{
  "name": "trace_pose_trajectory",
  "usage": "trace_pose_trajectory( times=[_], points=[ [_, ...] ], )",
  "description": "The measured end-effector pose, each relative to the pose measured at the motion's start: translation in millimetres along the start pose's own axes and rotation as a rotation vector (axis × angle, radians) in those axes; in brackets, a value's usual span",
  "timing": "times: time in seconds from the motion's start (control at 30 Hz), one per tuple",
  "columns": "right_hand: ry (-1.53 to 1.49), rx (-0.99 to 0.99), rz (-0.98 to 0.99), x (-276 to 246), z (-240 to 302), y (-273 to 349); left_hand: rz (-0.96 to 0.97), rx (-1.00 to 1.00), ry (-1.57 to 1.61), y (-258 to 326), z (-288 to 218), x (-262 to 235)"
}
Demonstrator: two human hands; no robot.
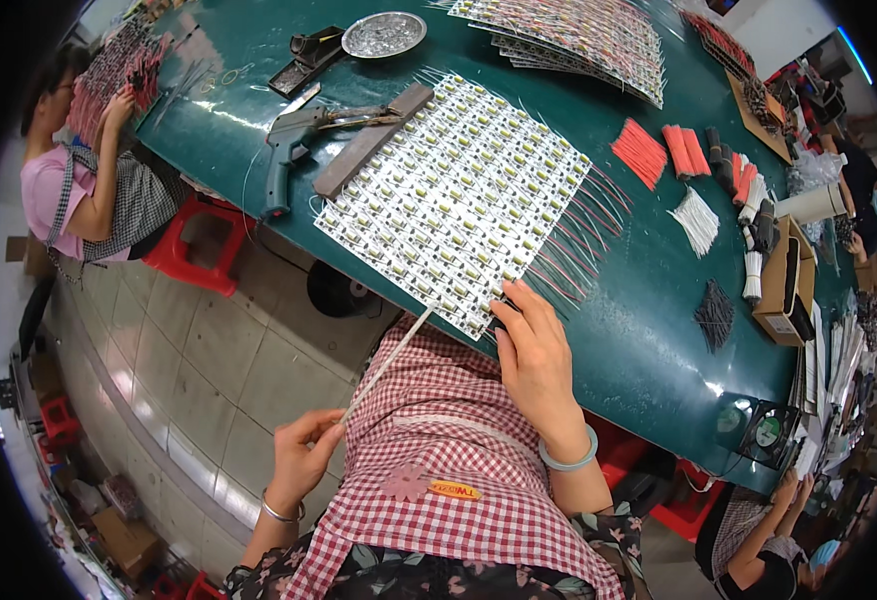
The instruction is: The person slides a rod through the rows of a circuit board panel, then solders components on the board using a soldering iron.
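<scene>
A white circuit board panel (449,190), covered with rows of small yellow-green parts, lies at the table's near edge. Thin red, white and dark wires stick out from its right side. My left hand (306,450) is closed, pinching the lower end of a thin white strip (389,362). The strip's upper end meets the panel's near edge; whether it is attached there, I cannot tell. My right hand (536,355) lies on the panel's near right corner with its fingers stretched out. Something dark shows under those fingertips, partly hidden.
A dark bar (374,140) rests across the panel's left edge beside a green-handled soldering gun (284,150). Farther back are a round metal dish (385,35) and stacked panels (579,45). Red wire bundles (639,155) and a cardboard box (787,285) stand right. Co-workers sit around.
</scene>
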State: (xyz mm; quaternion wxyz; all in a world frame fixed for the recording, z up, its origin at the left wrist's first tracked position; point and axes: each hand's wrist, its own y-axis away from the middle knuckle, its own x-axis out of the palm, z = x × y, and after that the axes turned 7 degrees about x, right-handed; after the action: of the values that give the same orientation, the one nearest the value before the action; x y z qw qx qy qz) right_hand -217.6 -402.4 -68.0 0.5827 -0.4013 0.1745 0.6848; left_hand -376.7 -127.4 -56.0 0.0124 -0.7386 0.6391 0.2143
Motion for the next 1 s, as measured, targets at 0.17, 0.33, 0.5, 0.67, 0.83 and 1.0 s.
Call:
trace_pose_trajectory(
  times=[0.17,0.33,0.5,0.67,0.83,1.0],
  points=[
    [-0.008,0.006,-0.001,1,-1,1,-0.003,0.042,0.011,-16,-1,13],
    [-0.020,0.008,0.006,0,-1,2,0.028,0.139,-0.020,-26,-2,24],
    [-0.019,0.009,0.021,-1,-2,3,-0.036,0.199,-0.075,-35,-6,40],
    [-0.040,0.017,0.046,-2,-4,3,-0.063,0.284,-0.056,-51,0,56],
    [-0.040,0.020,0.035,-3,-5,3,-0.037,0.326,-0.106,-77,-28,71],
    [-0.069,0.021,0.040,-2,-7,4,-0.001,0.204,-0.083,-103,-52,89]
  ],
)
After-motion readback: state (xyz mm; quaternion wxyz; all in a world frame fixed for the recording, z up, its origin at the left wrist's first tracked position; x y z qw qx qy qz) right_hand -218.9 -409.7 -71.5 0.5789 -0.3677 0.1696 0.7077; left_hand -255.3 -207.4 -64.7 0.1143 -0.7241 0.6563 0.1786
